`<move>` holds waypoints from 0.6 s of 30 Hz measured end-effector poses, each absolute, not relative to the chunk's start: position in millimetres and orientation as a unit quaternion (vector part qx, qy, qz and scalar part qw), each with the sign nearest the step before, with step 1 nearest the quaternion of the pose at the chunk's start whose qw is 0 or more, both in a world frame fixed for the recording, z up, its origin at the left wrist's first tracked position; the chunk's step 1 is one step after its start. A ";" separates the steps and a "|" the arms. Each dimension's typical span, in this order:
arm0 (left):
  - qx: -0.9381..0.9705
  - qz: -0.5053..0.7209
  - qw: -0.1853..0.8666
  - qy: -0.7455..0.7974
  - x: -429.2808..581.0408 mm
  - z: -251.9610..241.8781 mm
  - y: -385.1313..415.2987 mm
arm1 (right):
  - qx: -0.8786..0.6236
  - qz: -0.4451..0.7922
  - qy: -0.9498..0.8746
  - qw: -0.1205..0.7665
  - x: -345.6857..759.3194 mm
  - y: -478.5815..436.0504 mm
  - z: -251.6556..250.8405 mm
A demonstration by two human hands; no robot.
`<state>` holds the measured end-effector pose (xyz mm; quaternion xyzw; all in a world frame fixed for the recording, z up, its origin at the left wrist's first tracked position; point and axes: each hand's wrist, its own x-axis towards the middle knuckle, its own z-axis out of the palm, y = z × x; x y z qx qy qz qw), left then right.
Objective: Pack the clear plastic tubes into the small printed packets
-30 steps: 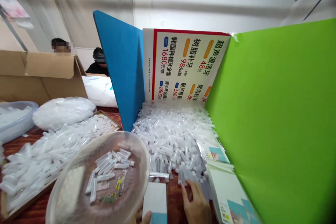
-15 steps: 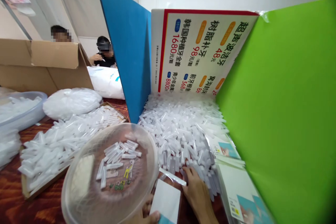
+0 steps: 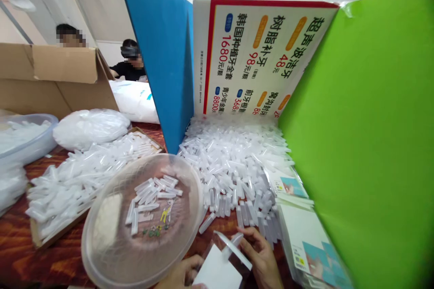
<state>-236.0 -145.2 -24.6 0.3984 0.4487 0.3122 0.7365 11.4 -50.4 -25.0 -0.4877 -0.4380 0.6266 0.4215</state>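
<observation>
At the bottom centre my left hand point(image 3: 186, 272) is closed on a clear plastic pouch point(image 3: 217, 268) with a white card inside. A pale strip runs along the pouch's upper edge, and its mouth looks parted. My right hand point(image 3: 261, 255) pinches a small translucent plastic tube point(image 3: 233, 243) at that mouth; how far inside the tube lies I cannot tell. Just beyond my hands spreads a heap of similar tubes point(image 3: 230, 158). To my left stands an oval clear plastic basin point(image 3: 91, 235), with several tubes and small yellow and green pieces in it.
Packaged cards point(image 3: 305, 230) are stacked at right beside a green panel point(image 3: 366, 144). A blue panel point(image 3: 159, 54) and a printed board point(image 3: 257, 63) enclose the heap. Left are a tube-filled cardboard tray point(image 3: 47, 240) and a cardboard box point(image 3: 50, 76). Two people sit beyond.
My right hand has come up from the heap's near edge with a tube to the pouch's mouth. The pouch has tilted and opened. The view has shifted slightly.
</observation>
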 end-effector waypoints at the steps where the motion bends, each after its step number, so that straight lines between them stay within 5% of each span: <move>1: 0.395 0.319 0.744 0.434 -236.3 -25.5 -146.0 | -0.482 0.631 -0.451 0.407 10.5 -50.2 -26.6; 11: 0.411 0.316 0.745 0.419 -252.1 0.1 -155.3 | -0.283 0.667 -0.661 0.195 -19.0 -49.2 -7.6; 18: 0.376 0.380 0.731 0.424 -248.5 -10.4 -162.3 | -0.335 0.381 -0.831 0.227 -61.9 -7.7 -0.3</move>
